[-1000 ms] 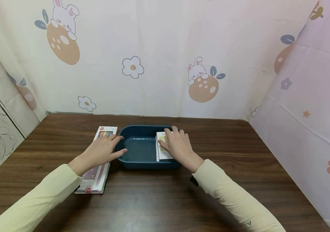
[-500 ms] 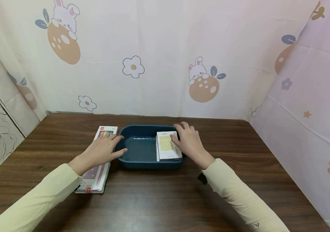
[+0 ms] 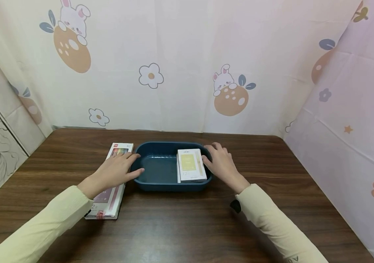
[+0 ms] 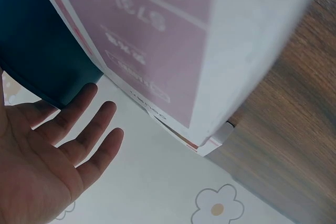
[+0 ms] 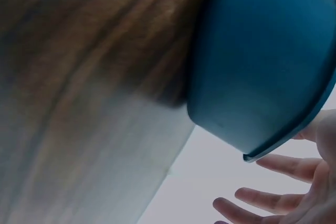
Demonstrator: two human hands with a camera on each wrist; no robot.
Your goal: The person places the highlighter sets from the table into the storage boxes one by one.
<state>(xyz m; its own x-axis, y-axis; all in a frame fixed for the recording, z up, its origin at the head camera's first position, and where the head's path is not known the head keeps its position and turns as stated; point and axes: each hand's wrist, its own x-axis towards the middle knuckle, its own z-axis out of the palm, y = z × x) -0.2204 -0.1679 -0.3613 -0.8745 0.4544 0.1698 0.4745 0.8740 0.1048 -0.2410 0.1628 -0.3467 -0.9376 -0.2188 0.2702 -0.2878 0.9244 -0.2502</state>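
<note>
A dark blue oblong basin (image 3: 160,170) stands on the table. Inside its right end lies a white box (image 3: 191,166) with a yellow-green panel. My left hand (image 3: 112,171) is at the basin's left rim, fingers spread, its thumb tip over the rim. Beneath that hand lies a long flat white box of coloured pencils (image 3: 108,204) with a purple panel, partly hidden by hand and sleeve. My right hand (image 3: 221,164) is at the basin's right rim, thumb over the edge. In the right wrist view its fingers (image 5: 286,166) are extended, one close to the rim.
The brown wood-grain table (image 3: 173,230) reaches back to a curtain (image 3: 187,98) printed with rabbits and flowers. Another curtain stretch (image 3: 348,120) hangs along the right side.
My right hand has moved off the white box to the right, onto the basin's right rim, uncovering the box's yellow-green panel. The left hand has stayed in place.
</note>
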